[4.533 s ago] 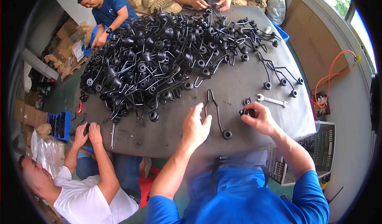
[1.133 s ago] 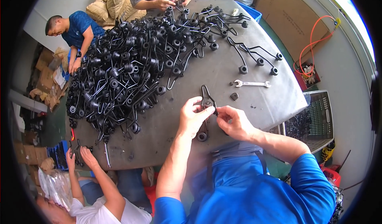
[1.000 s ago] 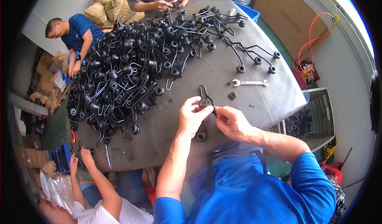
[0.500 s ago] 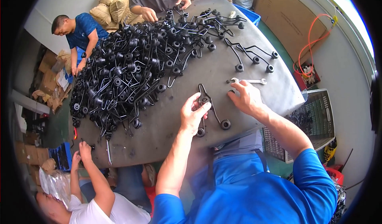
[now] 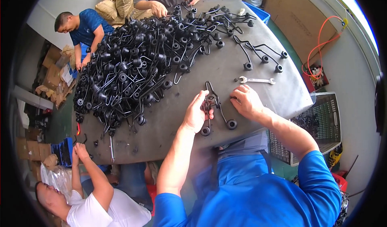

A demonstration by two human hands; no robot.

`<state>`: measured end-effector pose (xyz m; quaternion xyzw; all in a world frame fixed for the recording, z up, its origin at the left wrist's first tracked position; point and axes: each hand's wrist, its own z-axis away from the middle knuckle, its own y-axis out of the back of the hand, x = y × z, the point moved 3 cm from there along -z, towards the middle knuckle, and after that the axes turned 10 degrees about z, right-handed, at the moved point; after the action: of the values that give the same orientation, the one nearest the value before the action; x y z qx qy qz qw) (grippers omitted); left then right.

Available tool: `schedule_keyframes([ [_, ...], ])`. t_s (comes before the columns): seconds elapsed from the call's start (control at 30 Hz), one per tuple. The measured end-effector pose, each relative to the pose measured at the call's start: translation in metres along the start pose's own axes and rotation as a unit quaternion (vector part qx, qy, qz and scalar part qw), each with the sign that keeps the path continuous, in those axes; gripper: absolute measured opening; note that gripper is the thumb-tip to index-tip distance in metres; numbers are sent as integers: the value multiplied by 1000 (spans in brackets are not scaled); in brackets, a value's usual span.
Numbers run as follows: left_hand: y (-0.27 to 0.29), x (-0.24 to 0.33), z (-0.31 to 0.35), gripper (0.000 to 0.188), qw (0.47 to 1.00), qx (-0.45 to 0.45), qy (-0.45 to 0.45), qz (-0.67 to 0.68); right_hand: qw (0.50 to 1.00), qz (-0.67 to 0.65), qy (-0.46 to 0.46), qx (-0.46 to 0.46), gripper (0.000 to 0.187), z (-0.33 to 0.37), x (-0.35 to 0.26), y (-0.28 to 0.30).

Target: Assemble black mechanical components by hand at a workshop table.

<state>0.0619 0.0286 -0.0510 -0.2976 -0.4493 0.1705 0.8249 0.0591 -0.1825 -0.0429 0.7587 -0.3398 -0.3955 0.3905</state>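
My left hand (image 5: pixel 196 113) is closed round a black bent-rod bracket with round rubber bushings (image 5: pixel 231 124). The bracket's bent loop points away from me, and two bushings hang at its near end. Part of its middle is hidden by my fingers. To the right of it, my right hand (image 5: pixel 246 102) is curled with the fingertips pinched together. Something small and dark shows at those fingertips, too little of it to name. Just beyond that hand lies a silver open-ended wrench (image 5: pixel 257 80), with a small dark piece (image 5: pixel 236 80) by its left end.
A big heap of similar black brackets (image 5: pixel 133 65) covers the table's left and far side. Several loose ones (image 5: pixel 262 53) lie beyond the wrench. A ratchet-like metal tool (image 5: pixel 112 148) sits at the near left edge. Three co-workers surround the table (image 5: pixel 177 102). A crate (image 5: pixel 326 122) stands right.
My right hand has drawn back from the wrench, and its fingers have closed together. My left thumb has lifted off the bracket's middle. The whole view has shifted slightly.
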Motion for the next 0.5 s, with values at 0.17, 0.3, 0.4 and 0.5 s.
schedule_keyframes([
  [0.17, -5, -3, 0, 48, 998, 17, -30, -44, 956, -275, -100, -15, 19, -3, -8, 1],
  [0.3, -4, -3, -4, 48, 999, 28, -33, -29, 876, -464, -124, -35, 16, -1, -28, -14],
  [0.4, -3, -5, -4, 49, 999, 23, -29, -6, 902, -417, -107, -16, 16, 2, -29, -13],
  [0.5, -3, -4, -2, 51, 999, -3, -1, 45, 939, -342, 1, 29, 18, -2, -35, 2],
])
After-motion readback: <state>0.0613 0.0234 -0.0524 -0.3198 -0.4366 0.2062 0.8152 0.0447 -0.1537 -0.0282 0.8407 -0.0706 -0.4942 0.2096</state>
